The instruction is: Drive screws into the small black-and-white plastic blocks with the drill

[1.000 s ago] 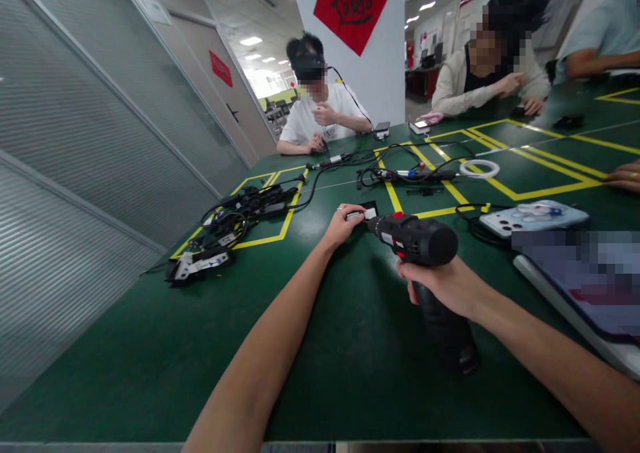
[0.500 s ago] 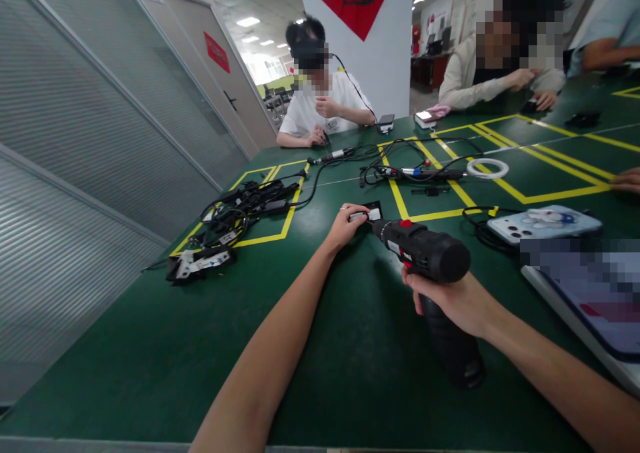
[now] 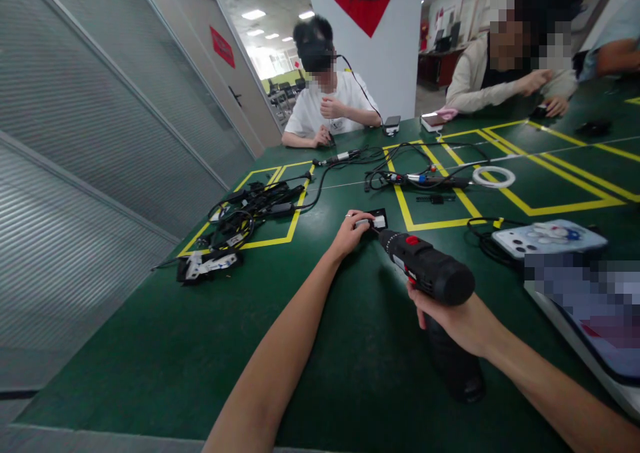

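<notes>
My right hand (image 3: 457, 316) is wrapped round the grip of a black cordless drill (image 3: 431, 273) with red trim. The drill's nose points away from me at a small black part with a white label (image 3: 376, 221) lying on the green table (image 3: 350, 353). My left hand (image 3: 350, 232) reaches forward and pinches that part at its near edge, holding it against the table. The drill's tip meets the part right beside my left fingers.
A tangle of black cables and adapters (image 3: 245, 213) lies to the left. More cables and a white ring (image 3: 493, 176) lie beyond. A phone (image 3: 547, 236) and a tablet (image 3: 590, 306) sit at right. Other people sit at the far side.
My head has shifted, so everything sits slightly lower and to the right. The drill's nose has tilted down closer to the small part. My left hand keeps its hold.
</notes>
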`<move>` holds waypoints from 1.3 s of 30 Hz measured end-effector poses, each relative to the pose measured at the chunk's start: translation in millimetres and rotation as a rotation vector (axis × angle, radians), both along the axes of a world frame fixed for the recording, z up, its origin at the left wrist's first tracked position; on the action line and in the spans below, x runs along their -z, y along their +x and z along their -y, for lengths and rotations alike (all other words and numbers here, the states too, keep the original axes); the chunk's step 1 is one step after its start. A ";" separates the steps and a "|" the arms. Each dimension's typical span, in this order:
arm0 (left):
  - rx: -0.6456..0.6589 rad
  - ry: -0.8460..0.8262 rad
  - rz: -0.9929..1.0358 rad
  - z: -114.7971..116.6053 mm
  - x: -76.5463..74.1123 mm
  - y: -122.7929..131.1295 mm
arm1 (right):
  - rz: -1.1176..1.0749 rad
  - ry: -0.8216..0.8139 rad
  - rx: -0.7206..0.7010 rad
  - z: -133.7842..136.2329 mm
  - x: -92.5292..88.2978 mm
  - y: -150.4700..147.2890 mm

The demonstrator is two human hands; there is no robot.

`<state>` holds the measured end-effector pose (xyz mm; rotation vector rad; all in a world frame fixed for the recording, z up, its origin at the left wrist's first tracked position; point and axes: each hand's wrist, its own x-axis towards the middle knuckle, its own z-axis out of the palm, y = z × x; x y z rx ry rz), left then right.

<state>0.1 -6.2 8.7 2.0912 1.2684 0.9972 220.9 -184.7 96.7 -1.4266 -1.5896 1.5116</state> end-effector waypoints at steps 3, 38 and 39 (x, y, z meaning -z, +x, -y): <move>0.002 -0.001 -0.003 -0.2 -0.2 -0.5 | -0.027 0.007 0.003 -0.7 -0.1 0.0; -0.012 0.019 -0.024 0.8 -0.9 1.1 | 0.023 -0.019 0.034 2.2 1.2 -1.0; -0.012 0.024 -0.023 0.7 -0.6 0.8 | 0.018 -0.014 0.035 2.2 1.5 -1.2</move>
